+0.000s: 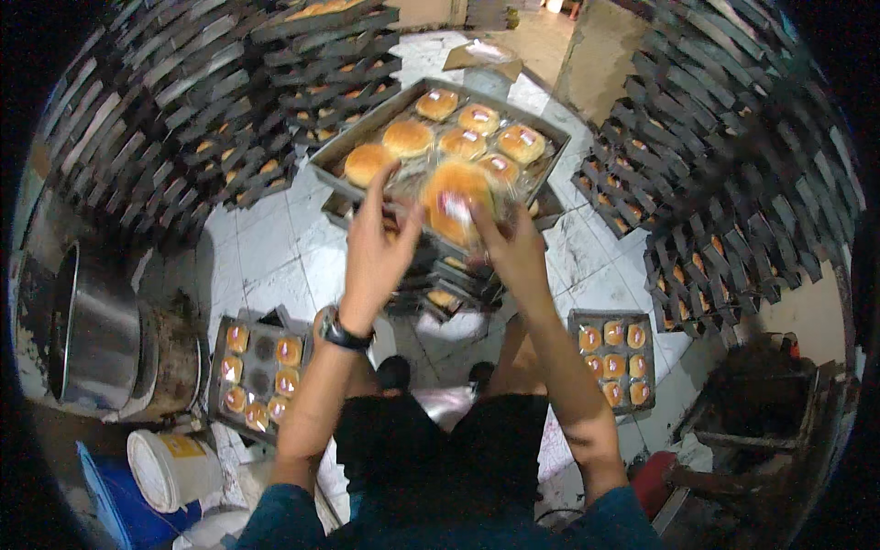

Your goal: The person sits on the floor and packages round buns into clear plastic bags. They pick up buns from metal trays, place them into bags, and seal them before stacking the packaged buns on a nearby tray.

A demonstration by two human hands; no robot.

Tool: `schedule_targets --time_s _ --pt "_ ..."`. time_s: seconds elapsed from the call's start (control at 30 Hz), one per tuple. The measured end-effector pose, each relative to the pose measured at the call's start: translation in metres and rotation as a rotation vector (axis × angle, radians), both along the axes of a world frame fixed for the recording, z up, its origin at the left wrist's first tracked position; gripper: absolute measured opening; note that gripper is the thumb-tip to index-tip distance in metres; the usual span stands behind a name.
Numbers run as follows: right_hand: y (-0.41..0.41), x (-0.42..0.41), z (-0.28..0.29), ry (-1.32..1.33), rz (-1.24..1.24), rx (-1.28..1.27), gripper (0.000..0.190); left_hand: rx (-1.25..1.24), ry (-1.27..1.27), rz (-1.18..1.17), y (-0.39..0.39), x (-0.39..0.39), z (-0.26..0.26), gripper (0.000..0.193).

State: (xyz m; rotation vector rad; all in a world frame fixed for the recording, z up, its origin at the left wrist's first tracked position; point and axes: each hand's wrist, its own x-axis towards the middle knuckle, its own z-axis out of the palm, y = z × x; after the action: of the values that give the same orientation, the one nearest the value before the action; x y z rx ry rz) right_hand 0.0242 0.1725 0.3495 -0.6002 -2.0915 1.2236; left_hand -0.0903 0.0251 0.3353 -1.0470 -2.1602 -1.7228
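Observation:
A round bun (457, 199) in a clear wrapper with a label is blurred by motion. My right hand (512, 244) grips its right side. My left hand (381, 240), a dark watch on its wrist, holds nothing; its fingers are apart just left of the bun. Beneath both hands is a metal baking tray (371, 127), resting on a stack of more trays. Two buns without labels, one (370, 165) near my left fingertips and another (408, 139) beyond it, sit at the tray's left. Several wrapped, labelled buns (520, 143) fill its far and right parts.
Trays of labelled buns lie low at the left (261, 378) and right (612, 354). Tall stacks of dark trays (172, 103) flank the tiled floor (268, 240). A large metal pot (100, 330) and a white bucket (155, 471) stand left; cardboard (509, 69) lies ahead.

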Motion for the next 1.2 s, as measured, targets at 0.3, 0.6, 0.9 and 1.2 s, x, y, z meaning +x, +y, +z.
schedule_targets --time_s 0.3,0.6,0.9,1.2 --pt "-0.084 0.101 -0.159 -0.794 0.801 0.108 0.018 -0.761 0.326 -0.257 -0.161 0.118 -0.144 0.033" --pt "-0.092 0.128 -0.265 -0.859 0.724 0.313 0.046 -1.097 0.251 -0.406 -0.146 0.112 -0.186 0.027" --pt "-0.069 0.140 -0.228 -1.063 0.516 0.059 0.060 -0.937 0.244 -0.319 -0.144 0.116 -0.191 0.024" --pt "-0.046 0.123 -0.188 -0.646 0.707 0.020 0.021 -0.812 -0.071 -0.444 -0.134 0.103 -0.174 0.053"
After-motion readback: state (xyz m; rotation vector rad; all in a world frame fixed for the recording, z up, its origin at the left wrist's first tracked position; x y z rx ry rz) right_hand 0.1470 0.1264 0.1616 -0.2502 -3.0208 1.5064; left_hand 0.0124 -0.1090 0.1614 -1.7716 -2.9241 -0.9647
